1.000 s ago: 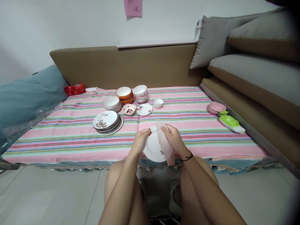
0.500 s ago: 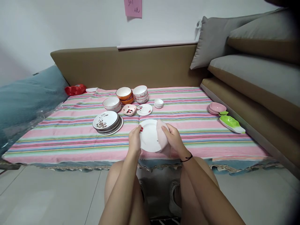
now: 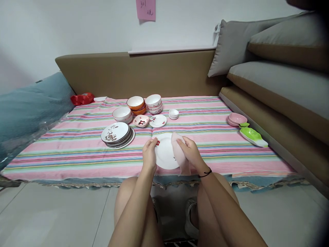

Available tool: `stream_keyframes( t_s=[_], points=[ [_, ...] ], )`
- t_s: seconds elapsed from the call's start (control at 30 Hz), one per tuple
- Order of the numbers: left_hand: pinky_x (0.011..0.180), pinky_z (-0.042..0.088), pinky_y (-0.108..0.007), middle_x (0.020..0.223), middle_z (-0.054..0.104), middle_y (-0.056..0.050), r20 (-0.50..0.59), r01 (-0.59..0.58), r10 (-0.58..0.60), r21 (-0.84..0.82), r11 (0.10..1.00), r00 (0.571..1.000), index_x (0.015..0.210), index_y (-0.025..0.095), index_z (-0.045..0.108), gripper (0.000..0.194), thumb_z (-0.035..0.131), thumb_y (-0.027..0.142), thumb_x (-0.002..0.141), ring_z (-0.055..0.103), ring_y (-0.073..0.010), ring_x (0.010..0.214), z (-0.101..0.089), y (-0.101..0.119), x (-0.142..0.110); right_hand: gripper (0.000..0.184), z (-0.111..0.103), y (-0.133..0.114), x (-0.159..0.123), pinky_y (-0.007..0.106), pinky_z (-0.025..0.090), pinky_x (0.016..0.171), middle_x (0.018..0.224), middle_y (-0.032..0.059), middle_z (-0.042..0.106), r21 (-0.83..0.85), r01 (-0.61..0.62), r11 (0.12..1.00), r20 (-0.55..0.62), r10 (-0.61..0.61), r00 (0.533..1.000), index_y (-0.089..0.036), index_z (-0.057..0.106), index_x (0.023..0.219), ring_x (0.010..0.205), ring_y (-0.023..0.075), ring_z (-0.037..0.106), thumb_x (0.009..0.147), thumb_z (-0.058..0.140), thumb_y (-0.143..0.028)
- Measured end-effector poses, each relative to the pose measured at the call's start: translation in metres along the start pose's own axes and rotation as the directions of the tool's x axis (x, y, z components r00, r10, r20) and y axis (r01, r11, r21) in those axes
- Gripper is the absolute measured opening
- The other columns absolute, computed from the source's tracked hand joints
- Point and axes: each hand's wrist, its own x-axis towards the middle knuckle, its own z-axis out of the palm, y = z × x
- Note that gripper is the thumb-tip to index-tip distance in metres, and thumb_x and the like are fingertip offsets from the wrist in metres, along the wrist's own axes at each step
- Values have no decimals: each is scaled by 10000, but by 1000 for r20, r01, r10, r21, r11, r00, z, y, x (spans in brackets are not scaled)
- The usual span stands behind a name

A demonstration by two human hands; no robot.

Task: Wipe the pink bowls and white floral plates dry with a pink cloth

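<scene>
A white plate [image 3: 166,154] with small red flowers is held up over the near edge of the striped cloth [image 3: 216,127]. My left hand [image 3: 149,153] grips its left rim, thumb on the upper face beside a red flower. At the opposite rim, my right hand [image 3: 190,151] is closed on a pale pink wiping cloth [image 3: 180,154], which lies over the plate's right side and hangs below it. The right fingers behind the cloth are partly hidden. Just beyond lies another flowered plate [image 3: 158,121].
Stacked plates [image 3: 115,133] stand on the left, with a white bowl [image 3: 122,114], orange bowls [image 3: 135,102], white bowls [image 3: 153,100], a square dish [image 3: 141,120] and small dishes [image 3: 173,113] behind. Pink bowls [image 3: 236,119] and a green dish [image 3: 253,136] sit right, beside cushions [image 3: 280,79].
The plate has shifted slightly right and toward me, with my left hand moving along. More of the pink cloth now hangs down at the plate's right side.
</scene>
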Motion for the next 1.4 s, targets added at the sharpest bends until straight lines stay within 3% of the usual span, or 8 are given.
stream_keyframes(
  t_s=[0.17, 0.3, 0.47, 0.63, 0.8, 1.0, 1.23, 1.4],
  points=[
    [590, 364, -230, 647, 530, 37, -171, -32, 27, -24, 999, 985, 663, 167, 538, 254, 679, 376, 629, 476, -111, 603, -5, -1, 7, 360, 1, 3, 0, 239, 229, 515, 622, -43, 288, -26, -2, 1000, 25, 3, 1000, -209, 342, 649, 585, 110, 296, 836, 482, -482],
    [597, 351, -228, 669, 519, 32, 14, -41, 40, 75, 996, 999, 675, 168, 558, 221, 657, 365, 672, 460, -116, 627, -8, 2, 6, 398, 0, 1, -2, 241, 203, 510, 625, -43, 240, -15, 19, 1000, 17, -19, 1000, -213, 293, 635, 577, 102, 258, 845, 476, -497],
    [571, 324, -231, 670, 510, 23, 248, 19, -72, 210, 977, 966, 665, 171, 557, 225, 656, 371, 696, 432, -121, 612, -9, 9, 0, 458, -4, -3, -5, 249, 180, 505, 612, -38, 204, 15, 23, 1000, 76, -24, 997, -214, 243, 605, 567, 96, 225, 845, 462, -536],
    [543, 312, -234, 643, 502, 20, 367, 63, -175, 297, 953, 914, 646, 176, 547, 238, 650, 383, 704, 420, -125, 576, -10, 16, -5, 463, -6, -3, -6, 250, 186, 507, 615, -34, 212, -40, 56, 998, 175, -48, 983, -210, 253, 588, 578, 94, 238, 840, 470, -532],
    [522, 321, -249, 604, 518, 10, 410, 150, -299, 357, 922, 862, 609, 179, 539, 287, 659, 422, 705, 438, -140, 546, -9, 16, -9, 450, -5, -4, -8, 247, 179, 491, 602, -39, 213, -104, 78, 992, 251, -50, 967, -208, 263, 573, 572, 92, 229, 841, 462, -509],
    [670, 401, -278, 819, 646, -65, 327, 58, -159, 299, 953, 932, 703, 168, 649, 284, 663, 450, 731, 544, -209, 765, -13, 11, -5, 419, -3, -12, -9, 228, 213, 503, 596, -47, 302, -202, 132, 971, 288, -70, 955, -194, 332, 581, 585, 92, 302, 784, 558, -483],
    [583, 372, -242, 702, 602, -6, 369, 86, -218, 343, 935, 903, 738, 180, 620, 325, 694, 495, 702, 507, -143, 610, -13, 9, -6, 466, 1, -7, -7, 240, 200, 499, 576, -44, 264, -139, 93, 986, 240, -58, 969, -200, 300, 569, 559, 93, 269, 838, 469, -542],
    [582, 370, -234, 729, 609, -8, 369, 69, -198, 334, 940, 908, 756, 174, 625, 346, 685, 511, 703, 520, -137, 626, -11, 5, -5, 435, 1, -3, -7, 247, 250, 517, 578, -32, 389, -122, 85, 989, 215, -57, 975, -194, 386, 593, 571, 110, 338, 870, 428, -527]
  ],
)
